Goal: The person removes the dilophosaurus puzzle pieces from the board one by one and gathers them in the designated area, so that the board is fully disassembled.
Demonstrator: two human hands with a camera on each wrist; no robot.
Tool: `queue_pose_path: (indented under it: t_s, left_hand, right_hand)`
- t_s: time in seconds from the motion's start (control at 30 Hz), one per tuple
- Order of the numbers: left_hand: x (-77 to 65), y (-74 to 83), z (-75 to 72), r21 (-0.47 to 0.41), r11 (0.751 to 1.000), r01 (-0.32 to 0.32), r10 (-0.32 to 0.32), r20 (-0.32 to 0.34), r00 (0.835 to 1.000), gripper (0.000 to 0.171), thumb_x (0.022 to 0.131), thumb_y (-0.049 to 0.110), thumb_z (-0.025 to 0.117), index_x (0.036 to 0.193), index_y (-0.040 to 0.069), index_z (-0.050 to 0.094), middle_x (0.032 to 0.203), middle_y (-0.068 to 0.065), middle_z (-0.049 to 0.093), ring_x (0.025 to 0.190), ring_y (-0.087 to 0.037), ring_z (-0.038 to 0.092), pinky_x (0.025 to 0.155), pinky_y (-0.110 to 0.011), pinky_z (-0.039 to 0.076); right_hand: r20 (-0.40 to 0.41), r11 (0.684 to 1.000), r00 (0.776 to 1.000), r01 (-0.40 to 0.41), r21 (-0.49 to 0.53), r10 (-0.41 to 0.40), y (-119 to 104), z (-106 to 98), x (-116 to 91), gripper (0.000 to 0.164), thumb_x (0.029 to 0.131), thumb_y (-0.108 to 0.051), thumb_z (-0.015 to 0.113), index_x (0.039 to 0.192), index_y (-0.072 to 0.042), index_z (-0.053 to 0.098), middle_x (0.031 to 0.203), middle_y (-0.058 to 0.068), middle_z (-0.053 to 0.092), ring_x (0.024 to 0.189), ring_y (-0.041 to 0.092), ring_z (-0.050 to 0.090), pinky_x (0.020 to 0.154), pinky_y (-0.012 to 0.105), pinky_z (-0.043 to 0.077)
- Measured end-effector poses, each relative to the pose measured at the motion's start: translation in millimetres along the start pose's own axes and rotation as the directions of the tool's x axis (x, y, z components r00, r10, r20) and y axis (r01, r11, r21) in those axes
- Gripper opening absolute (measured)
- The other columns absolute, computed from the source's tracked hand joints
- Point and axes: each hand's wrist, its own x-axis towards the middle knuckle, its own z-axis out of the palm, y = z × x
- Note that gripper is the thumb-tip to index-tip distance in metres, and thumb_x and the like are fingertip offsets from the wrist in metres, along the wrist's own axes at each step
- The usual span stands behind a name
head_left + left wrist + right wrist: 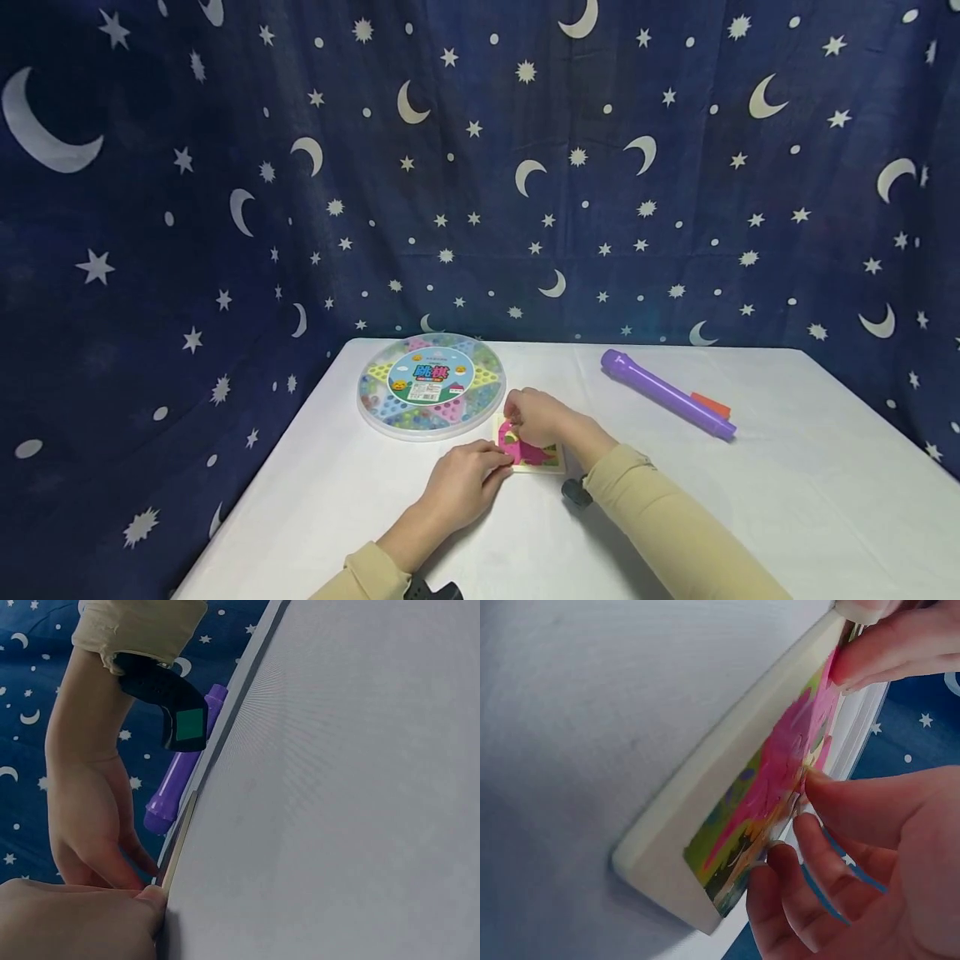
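A round, clear plastic game box (447, 426) lies leftmost on the white-covered table (795, 500). Thumb and fingertip of the left hand (462, 483) grasp the near left edge of 1 flat, cream, rectangular picture board (534, 456) (pink figure on green), lying on the table. Fingers of the right hand (542, 417) bend onto its picture; whether they grasp anything cannot be told. Farther right: 1 purple, microphone-shaped tube (667, 395) beside 1 flat orange block (711, 405).

Head view bright, evenly lit — table (817, 467) pale, soft shadow beside the right sleeve (667, 521), 2 wrist views dimmer, greyer — faint fan-shaped streaks on the left's tabletop, soft-edged shadow by the puzzle (667, 859) in the right
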Motion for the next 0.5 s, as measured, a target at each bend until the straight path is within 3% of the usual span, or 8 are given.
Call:
queue_pose_path:
  t_s: [0.23, 0.5]
  left_hand:
    - [1.2, 1.8, 0.4, -0.001, 1.0, -0.011, 0.011, -0.01, 1.0, 0.015, 0.094, 0.021, 0.076, 0.106, 0.014, 0.081, 0.101, 0.003, 0.074, 0.09, -0.015, 0.071, 0.079, -0.036, 0.057]
    - [1.2, 0.9, -0.4, 0.002, 1.0, -0.009, 0.009, -0.005, 1.0, 0.015, 0.094, 0.02, 0.076, 0.107, 0.014, 0.081, 0.101, 0.002, 0.074, 0.09, -0.015, 0.071, 0.08, -0.036, 0.057]
  right_hand:
    - [-0.007, 0.998, 1.0, -0.024, 0.051, 0.024, 2.4, -0.9, -0.9, 0.024, 0.09, -0.005, 0.075, 0.11, -0.011, 0.063, 0.1, 0.001, 0.065, 0.096, 0.02, 0.064, 0.096, 0.042, 0.052]
    - [-0.064, 0.999, 0.997, 0.032, 0.043, -0.03, 1.6, -1.7, -3.7, 0.026, 0.089, -0.007, 0.077, 0.114, -0.008, 0.07, 0.1, 0.002, 0.067, 0.099, 0.023, 0.064, 0.098, 0.044, 0.051]
